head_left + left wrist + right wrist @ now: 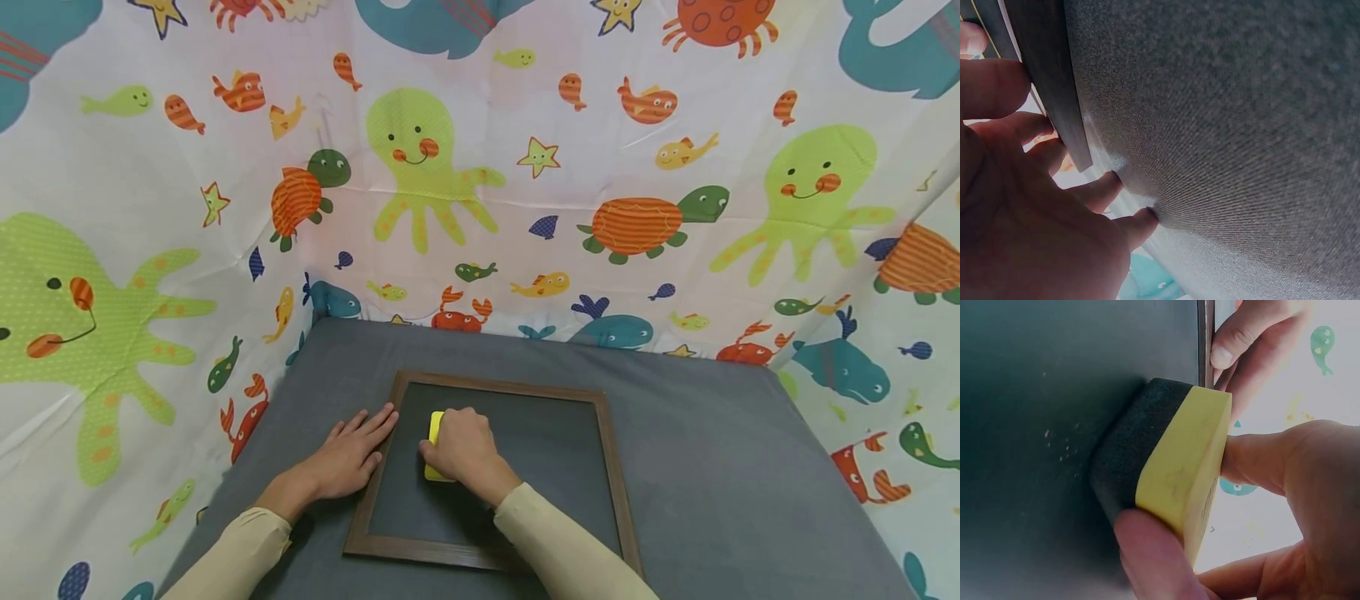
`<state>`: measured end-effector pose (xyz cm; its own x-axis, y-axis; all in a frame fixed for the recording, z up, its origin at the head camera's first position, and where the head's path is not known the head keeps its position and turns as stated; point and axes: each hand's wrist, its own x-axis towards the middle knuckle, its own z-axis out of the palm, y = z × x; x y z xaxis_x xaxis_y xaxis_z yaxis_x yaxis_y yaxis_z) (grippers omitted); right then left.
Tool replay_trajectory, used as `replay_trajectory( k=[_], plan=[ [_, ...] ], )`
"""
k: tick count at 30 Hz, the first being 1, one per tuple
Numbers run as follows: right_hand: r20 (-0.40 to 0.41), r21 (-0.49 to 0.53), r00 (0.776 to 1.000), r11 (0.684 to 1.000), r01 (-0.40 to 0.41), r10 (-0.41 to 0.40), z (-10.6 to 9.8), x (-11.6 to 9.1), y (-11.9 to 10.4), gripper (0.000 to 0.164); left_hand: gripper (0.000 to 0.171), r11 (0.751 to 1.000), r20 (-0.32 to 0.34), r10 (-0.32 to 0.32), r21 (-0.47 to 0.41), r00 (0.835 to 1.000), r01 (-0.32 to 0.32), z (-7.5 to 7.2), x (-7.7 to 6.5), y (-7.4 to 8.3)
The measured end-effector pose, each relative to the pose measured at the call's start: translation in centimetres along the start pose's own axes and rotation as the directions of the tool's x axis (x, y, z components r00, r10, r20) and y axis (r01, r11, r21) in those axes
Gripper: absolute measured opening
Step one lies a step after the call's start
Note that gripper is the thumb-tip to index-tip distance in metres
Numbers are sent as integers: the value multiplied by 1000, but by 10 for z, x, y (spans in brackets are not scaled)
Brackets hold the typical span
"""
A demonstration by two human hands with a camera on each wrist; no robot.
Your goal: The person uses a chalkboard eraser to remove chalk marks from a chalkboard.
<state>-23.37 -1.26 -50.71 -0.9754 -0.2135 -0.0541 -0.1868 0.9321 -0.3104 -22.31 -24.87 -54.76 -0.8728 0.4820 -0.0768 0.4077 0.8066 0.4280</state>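
A chalkboard with a brown wooden frame lies on the grey cloth. In my right hand is a yellow board eraser with a dark felt layer, gripped between thumb and fingers. Its felt side faces down against the board's left half. My left hand rests with spread, straight fingers at the frame's left side, the fingertips right at its edge. From the left wrist, the thumb and forefinger show beside the frame edge, while other fingertips touch the cloth. Small pale specks dot the board near the eraser.
Grey cloth covers the table around the board. A white curtain printed with sea animals hangs behind the table and along both sides. Beige sleeves cover both forearms, the right one crossing over the board's lower part.
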Motion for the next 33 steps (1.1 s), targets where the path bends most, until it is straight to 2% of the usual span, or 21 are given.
replay_trajectory(
  k=[6, 33],
  plan=[
    [-5, -52, 1000, 998, 24, -24, 1, 4, -8, 43, 67, 1000, -4, 5, 6, 1000, -4, 0, 1, -1],
    [14, -93, 999, 994, 51, -50, 11, 9, -31, 48, 67, 1000, 4, -4, -12, 1000, 4, 0, 0, 0]
  ],
)
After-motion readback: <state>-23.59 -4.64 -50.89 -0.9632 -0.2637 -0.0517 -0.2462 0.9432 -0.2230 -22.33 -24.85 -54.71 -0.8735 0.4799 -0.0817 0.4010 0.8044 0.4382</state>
